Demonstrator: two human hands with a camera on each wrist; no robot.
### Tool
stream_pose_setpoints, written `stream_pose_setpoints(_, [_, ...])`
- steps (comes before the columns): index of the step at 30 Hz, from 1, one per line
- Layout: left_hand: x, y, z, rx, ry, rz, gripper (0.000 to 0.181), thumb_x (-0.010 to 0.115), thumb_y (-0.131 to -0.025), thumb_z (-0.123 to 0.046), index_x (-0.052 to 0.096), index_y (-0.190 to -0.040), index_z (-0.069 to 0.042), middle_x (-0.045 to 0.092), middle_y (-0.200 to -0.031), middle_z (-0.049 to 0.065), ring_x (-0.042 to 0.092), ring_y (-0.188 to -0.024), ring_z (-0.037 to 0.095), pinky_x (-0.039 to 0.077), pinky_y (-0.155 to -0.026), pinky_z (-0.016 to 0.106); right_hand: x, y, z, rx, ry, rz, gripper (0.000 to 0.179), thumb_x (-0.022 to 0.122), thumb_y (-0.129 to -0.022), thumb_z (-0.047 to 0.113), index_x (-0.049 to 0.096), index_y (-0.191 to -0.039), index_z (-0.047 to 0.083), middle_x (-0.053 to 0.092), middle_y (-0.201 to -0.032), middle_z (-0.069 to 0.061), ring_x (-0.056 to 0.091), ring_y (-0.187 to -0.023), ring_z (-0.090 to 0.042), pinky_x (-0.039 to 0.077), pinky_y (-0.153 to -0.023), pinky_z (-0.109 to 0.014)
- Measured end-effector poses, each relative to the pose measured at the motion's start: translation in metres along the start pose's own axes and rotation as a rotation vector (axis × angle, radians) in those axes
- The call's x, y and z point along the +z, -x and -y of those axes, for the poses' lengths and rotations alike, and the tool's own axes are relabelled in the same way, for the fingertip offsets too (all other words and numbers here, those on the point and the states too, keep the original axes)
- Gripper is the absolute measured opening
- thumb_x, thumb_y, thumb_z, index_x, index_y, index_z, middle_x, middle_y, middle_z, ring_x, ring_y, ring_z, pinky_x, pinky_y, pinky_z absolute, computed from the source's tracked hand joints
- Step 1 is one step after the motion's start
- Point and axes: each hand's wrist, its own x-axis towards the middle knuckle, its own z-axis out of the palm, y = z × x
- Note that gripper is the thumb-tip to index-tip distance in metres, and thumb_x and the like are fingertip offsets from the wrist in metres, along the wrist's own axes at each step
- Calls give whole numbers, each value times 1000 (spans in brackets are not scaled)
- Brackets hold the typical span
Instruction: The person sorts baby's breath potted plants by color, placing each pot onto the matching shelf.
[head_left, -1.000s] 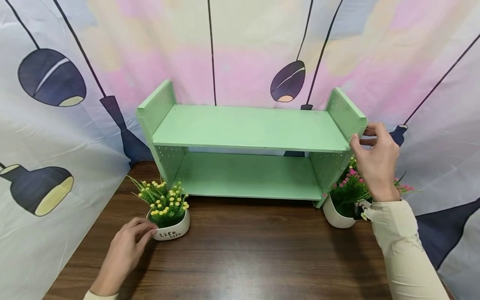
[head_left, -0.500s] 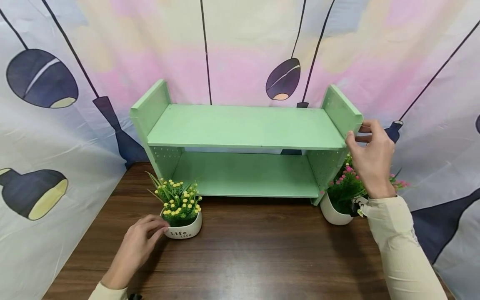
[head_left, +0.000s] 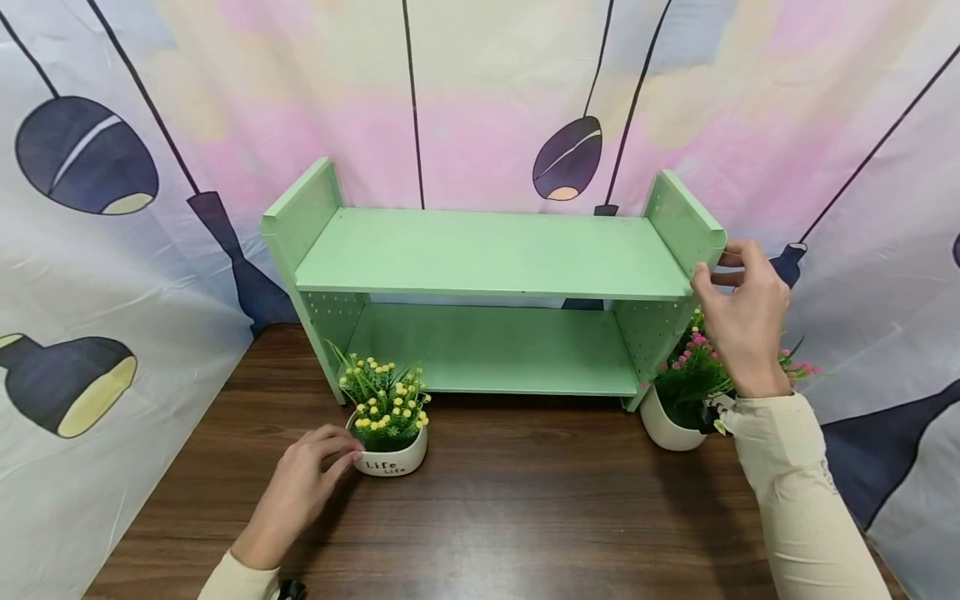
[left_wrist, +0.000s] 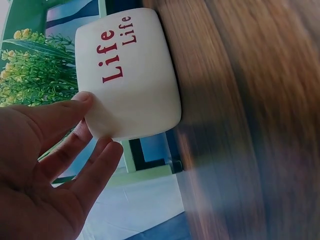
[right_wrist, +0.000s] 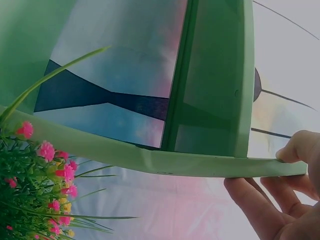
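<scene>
A white oval flower pot lettered "Life", with yellow artificial flowers, stands on the brown table in front of the shelf's left end. My left hand holds the pot by its left end; the left wrist view shows the thumb at the rim and other fingers against its side. At the far right, my right hand grips the right side panel of a light green two-tier shelf. In the right wrist view its thumb and fingers lie on opposite faces of that panel.
Beside the shelf's right end stands a second white pot with pink flowers, partly behind my right forearm. A printed cloth with lamp drawings hangs behind and to both sides of the wooden table.
My left hand has slid the yellow-flower pot to the right along the table, in front of the shelf's left panel. My right hand keeps its grip on the shelf. The view shifted slightly.
</scene>
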Motion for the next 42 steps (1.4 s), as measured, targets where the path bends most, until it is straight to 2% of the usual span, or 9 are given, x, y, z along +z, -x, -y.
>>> stream_pose_setpoints(3, [2,-1,-2,-11,-2,9,17,85,-85,1,81,-90,-15,74,-100,-2,70,-98,27,55,-87,53,0,0,0,-1,-12,7,29,66,-101,11,67,-127,-4,73,-118,-22,75,-99,-42,37,-71,-3])
stream_pose_setpoints(7, [2,-1,-3,-32,1,21,16,84,-86,1,81,-92,-14,74,-101,-1,70,-100,29,55,-89,55,1,0,-1,-6,-26,11,29,67,-101,10,67,-126,-3,72,-118,-23,74,-99,-42,37,-71,-5])
stream_pose_setpoints(11, [3,0,-3,-39,-1,18,16,83,-86,1,81,-91,-15,74,-101,0,70,-101,29,55,-89,55,2,0,-2,-8,-21,2,28,68,-101,11,68,-126,-2,73,-118,-21,72,-92,-19,39,-74,-10])
stream_pose_setpoints(15, [4,1,-3,-42,-7,10,17,83,-86,1,81,-91,-15,74,-101,-1,70,-101,29,55,-89,54,2,0,-3,-5,-16,-6,27,68,-100,11,69,-125,-1,73,-117,-20,55,-85,13,39,-75,-11])
stream_pose_setpoints(19, [5,1,-5,-43,-5,7,18,84,-86,1,80,-90,-16,74,-100,-1,70,-101,28,55,-89,54,1,0,-2,-7,-21,-7,27,68,-100,10,69,-125,-2,73,-117,-20,50,-83,20,40,-75,-12])
stream_pose_setpoints(22, [6,1,-7,-39,-2,7,18,84,-86,1,80,-90,-16,73,-99,-2,70,-100,28,55,-89,54,0,0,-2,-8,-26,-3,28,68,-100,9,68,-125,-3,73,-118,-21,65,-89,6,41,-74,-11])
stream_pose_setpoints(24, [7,0,-8,-31,-2,3,18,84,-85,1,80,-90,-17,73,-99,-3,70,-99,27,55,-88,53,0,0,-2,-10,-31,1,29,68,-100,9,68,-126,-3,73,-118,-22,74,-94,-13,39,-73,-8])
stream_pose_setpoints(27, [9,0,-8,-16,0,-9,19,85,-84,1,80,-89,-17,73,-99,-3,70,-99,27,55,-87,53,0,-1,-2,-14,-41,8,29,67,-100,8,67,-127,-4,72,-119,-24,74,-101,-42,38,-73,-6])
stream_pose_setpoints(42, [13,-1,-13,10,4,-4,19,85,-85,-1,79,-90,-18,74,-98,-5,69,-99,26,55,-87,53,-1,1,0,-2,-33,6,30,67,-100,8,67,-128,-4,72,-120,-24,74,-101,-43,37,-72,-3])
